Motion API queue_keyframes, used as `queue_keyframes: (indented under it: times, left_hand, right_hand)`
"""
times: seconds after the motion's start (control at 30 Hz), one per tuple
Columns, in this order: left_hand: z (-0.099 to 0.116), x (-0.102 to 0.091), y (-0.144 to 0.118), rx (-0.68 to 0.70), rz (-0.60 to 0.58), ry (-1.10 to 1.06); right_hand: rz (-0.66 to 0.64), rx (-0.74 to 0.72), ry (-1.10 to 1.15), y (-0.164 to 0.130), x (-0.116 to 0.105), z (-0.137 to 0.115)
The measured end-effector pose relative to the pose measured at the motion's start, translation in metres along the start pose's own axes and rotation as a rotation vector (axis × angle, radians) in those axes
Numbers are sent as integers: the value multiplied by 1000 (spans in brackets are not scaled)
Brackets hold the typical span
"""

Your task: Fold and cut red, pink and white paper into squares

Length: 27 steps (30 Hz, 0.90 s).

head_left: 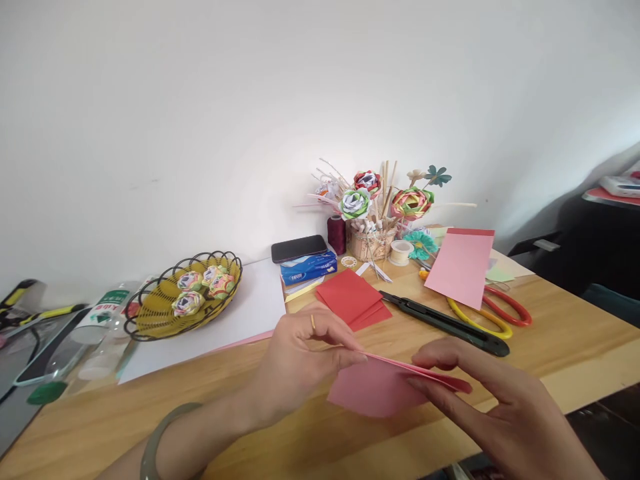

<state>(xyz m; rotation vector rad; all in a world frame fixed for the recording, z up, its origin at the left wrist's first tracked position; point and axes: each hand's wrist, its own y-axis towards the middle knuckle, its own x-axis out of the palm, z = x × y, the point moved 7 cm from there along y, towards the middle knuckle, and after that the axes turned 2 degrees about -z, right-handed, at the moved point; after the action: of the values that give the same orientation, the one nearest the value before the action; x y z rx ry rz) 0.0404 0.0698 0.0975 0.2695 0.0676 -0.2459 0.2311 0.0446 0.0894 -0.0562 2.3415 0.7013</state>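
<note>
Both hands hold a folded sheet of pink paper point(377, 392) above the front of the wooden table. My left hand point(313, 350) pinches its upper left edge between thumb and fingers. At the right end, the thumb and index finger of my right hand point(493, 397) close on the fold. A darker pink or red strip shows along the paper's right tip. Just beyond my left hand lie red paper squares point(350, 298). A dark green utility knife point(445, 323) rests on the table behind my right hand.
A yellow basket point(150, 313) with folded paper flowers stands left, beside plastic bottles point(103, 333). At the back are a phone point(299, 249), a blue tissue pack point(309, 268) and a pot of paper flowers point(373, 241). Pink paper point(461, 267) partly covers scissors point(507, 313) at right.
</note>
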Motion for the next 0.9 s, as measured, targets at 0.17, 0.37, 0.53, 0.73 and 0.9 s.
queue_keyframes:
  times: [0.17, 0.37, 0.53, 0.73, 0.9]
  left_hand:
    - [0, -11, -5, 62, 17, -14]
    - [-15, -20, -16, -43, -9, -120]
    - [-26, -24, -22, -165, 12, -215]
    - [-32, -26, -33, -275, 68, -223]
    - [-43, -19, -33, -414, 66, -255]
  right_hand:
    - [-16, 90, 76, 0, -5, 5]
    - [-125, 178, 261, 0, 5, 3]
    - [-135, 352, 419, -5, 15, 3]
    - [17, 403, 434, -11, 14, 4]
    - [40, 249, 233, -2, 12, 12]
